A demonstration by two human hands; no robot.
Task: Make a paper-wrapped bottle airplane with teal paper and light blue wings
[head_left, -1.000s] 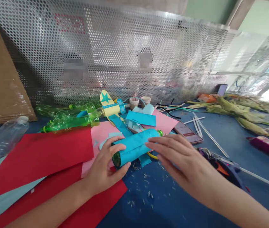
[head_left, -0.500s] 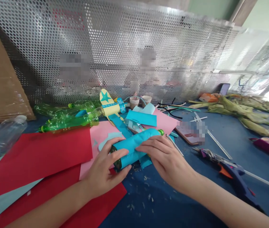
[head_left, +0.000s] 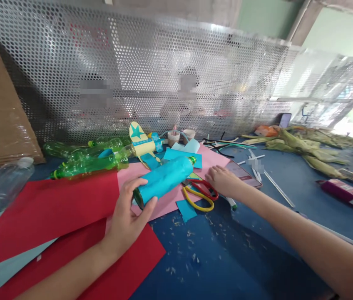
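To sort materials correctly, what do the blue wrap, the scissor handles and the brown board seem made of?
Blue wrap: likely matte paper, showing little glare.
Scissor handles: probably smooth plastic, evenly red and yellow.
Brown board: apparently cardboard, with layered edge; glossy reflections suggest film or tape.

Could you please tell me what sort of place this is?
Probably a craft workspace, perhaps in a classroom or workshop; I cannot tell which. The left hand holds a blue-wrapped bottle, and scissors and red sheets lie on the blue table.
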